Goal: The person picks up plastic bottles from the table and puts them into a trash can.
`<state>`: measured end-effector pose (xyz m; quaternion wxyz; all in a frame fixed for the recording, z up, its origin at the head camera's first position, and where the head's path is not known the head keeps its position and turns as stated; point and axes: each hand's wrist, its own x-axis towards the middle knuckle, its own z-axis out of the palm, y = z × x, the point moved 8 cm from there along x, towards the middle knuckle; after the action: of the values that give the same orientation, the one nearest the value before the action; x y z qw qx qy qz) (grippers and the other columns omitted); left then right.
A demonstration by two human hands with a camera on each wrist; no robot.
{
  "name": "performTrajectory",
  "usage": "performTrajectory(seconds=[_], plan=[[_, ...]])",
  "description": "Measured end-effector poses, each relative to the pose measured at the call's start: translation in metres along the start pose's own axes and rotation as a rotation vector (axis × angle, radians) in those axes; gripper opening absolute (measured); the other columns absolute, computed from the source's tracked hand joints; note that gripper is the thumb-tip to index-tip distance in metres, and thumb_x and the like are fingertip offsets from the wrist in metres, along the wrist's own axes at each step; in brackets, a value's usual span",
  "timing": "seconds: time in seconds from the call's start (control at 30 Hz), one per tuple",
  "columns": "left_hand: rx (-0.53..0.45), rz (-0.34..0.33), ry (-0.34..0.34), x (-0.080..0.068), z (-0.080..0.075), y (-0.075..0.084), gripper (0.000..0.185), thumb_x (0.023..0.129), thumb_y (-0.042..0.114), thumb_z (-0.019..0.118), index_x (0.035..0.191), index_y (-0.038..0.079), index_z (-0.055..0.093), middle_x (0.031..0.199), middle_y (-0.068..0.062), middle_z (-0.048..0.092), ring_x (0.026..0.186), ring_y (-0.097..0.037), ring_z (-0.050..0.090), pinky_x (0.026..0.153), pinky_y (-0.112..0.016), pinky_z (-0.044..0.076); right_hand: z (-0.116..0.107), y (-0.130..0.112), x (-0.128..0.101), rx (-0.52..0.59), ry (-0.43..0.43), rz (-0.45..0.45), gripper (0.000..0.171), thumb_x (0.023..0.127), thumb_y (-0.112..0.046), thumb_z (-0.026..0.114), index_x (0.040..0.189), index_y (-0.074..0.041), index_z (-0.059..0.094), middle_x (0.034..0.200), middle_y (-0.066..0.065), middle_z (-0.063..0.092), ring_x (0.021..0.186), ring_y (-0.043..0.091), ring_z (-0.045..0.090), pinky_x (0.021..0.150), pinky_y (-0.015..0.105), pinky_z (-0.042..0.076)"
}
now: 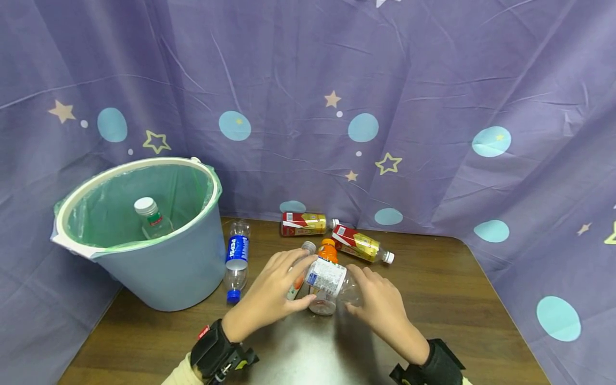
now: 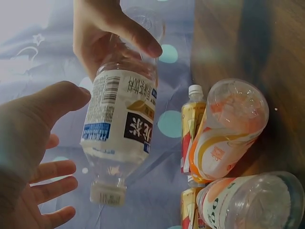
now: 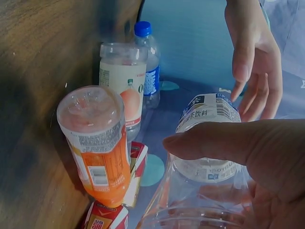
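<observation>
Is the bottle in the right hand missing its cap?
No, a whitish cap sits on the neck of the bottle that the right hand holds.

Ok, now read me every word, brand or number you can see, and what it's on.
"PEPSI": blue-capped bottle beside the bucket.
"龙茶": clear bottle in the right hand.
Peach bottle: large round characters, partly hidden, letters or zeros unclear.
Too small or blurred: all other print, including on the orange bottle, red-and-yellow bottles, green-labelled bottle and red wrist tag.

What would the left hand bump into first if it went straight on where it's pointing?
The left hand would probably meet the clear bottle in the right hand first, though the gap is hard to judge.
</observation>
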<state>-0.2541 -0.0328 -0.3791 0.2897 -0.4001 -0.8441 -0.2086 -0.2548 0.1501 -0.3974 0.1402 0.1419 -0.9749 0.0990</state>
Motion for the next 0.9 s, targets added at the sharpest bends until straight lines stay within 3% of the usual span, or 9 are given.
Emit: performTrajectory(seconds=[0.4,0.9], plan=[[0.017,0.043,-0.042,0.002,0.011,0.007,0.081,0.071,0.047,0.09,0.138,0.012,0.059,0.136,-0.01,0.062,0.127,-0.026,0.059,0.112,-0.048,0.045,0.009,-0.011,-0.001,0.003,-0.029,-0.042,0.08,0.058,-0.026,0.098,0.128,-0.009,0.063,0.1,0.01,0.069,0.087,0.03,0.068,0.078,0.046,0.057],[0.013,0.044,-0.176,-0.007,0.034,0.006,0.076,0.071,0.049,0.089,0.134,0.016,0.062,0.133,-0.006,0.065,0.123,-0.019,0.061,0.111,-0.045,0.046,0.016,-0.024,-0.008,0.025,-0.044,-0.096,0.077,0.06,-0.025,0.097,0.128,-0.01,0.063,0.104,0.01,0.071,0.092,0.031,0.069,0.084,0.048,0.058]])
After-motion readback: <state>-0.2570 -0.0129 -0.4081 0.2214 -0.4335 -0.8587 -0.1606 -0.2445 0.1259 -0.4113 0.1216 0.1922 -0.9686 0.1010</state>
